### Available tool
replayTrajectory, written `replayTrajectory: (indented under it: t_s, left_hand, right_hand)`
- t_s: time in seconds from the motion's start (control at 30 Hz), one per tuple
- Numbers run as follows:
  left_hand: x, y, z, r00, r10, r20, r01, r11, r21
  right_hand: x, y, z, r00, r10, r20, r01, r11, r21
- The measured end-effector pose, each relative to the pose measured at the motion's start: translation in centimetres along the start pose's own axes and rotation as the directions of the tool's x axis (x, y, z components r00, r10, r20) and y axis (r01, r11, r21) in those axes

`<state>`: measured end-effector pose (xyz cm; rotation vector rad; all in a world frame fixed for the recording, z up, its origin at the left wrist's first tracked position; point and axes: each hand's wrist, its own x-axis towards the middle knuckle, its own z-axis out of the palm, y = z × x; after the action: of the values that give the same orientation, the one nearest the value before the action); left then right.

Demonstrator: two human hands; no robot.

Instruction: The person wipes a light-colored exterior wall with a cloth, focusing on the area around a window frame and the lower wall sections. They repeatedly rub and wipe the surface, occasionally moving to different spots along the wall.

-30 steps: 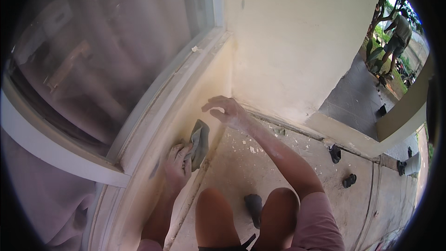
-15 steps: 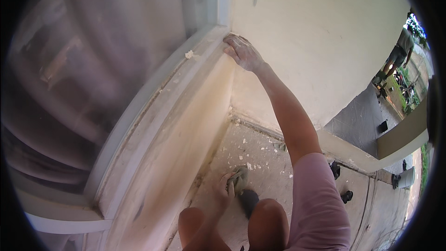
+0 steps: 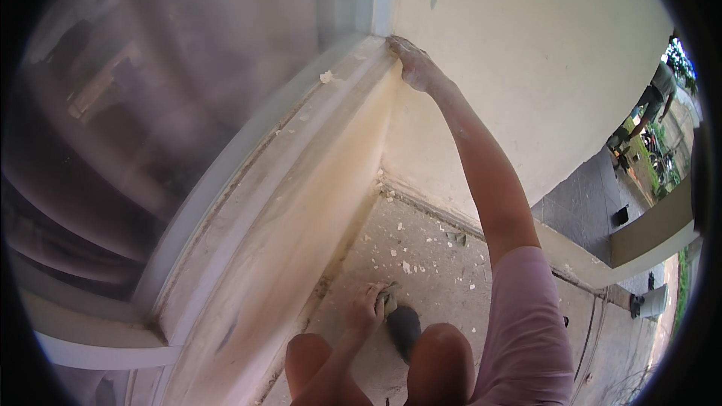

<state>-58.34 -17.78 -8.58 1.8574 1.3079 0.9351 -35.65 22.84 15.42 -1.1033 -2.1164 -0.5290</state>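
My right hand (image 3: 412, 64), dusted white, reaches to the inner corner where the pale window sill (image 3: 331, 98) meets the cream wall (image 3: 519, 68). Its fingers are bent and pressed together at the end of the sill; whatever lies under them is hidden. Down between my knees and the base of the wall, my left hand (image 3: 365, 310) closes around a crumpled grey-green cloth-like piece (image 3: 388, 297), whose exact kind is unclear. A flake of pale paint or plaster (image 3: 326, 77) sits on the sill beside the window frame.
A large glass pane (image 3: 188, 68) with drapery behind it rises at the left. Pale flakes (image 3: 407, 267) litter the concrete floor (image 3: 376, 248) beside my dark shoe (image 3: 404, 327). Another person (image 3: 654, 94) bends at the far right. A whitish bucket (image 3: 653, 302) stands at the right.
My right hand has pushed farther into the corner, with its wrist now bent. The left hand, with the grey-green piece, has shifted slightly. The head view has moved a little.
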Motion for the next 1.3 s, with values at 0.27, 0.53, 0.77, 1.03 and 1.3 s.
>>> replayTrajectory:
  t_s: [0.27,0.53,0.77,1.03,1.3]
  left_hand:
    - [-1.0,-0.2,-1.1,0.999,0.021,0.025,-0.023,0.997,0.068]
    - [-1.6,0.1,-3.3,1.0,0.012,0.014,-0.012,0.999,0.044]
    - [-2.0,0.1,-3.6,1.0,0.003,-0.004,-0.003,0.998,0.056]
    - [-1.7,1.5,-1.4,0.999,0.011,0.042,-0.012,1.0,0.024]
    - [-2.1,1.2,-2.5,0.999,0.032,0.037,-0.032,0.999,0.001]
  right_hand:
    - [1.0,-2.5,-2.1,0.856,0.367,0.365,-0.336,0.93,-0.148]
    - [4.4,-8.5,-4.7,0.716,0.465,0.521,-0.146,0.829,-0.539]
    - [2.9,-17.8,-5.7,0.93,0.228,0.289,-0.331,0.86,0.389]
    - [-0.8,-18.5,-6.8,0.948,-0.153,0.278,0.2,0.969,-0.147]
    - [-2.9,-12.8,-8.4,0.631,0.582,0.513,-0.432,0.813,-0.392]
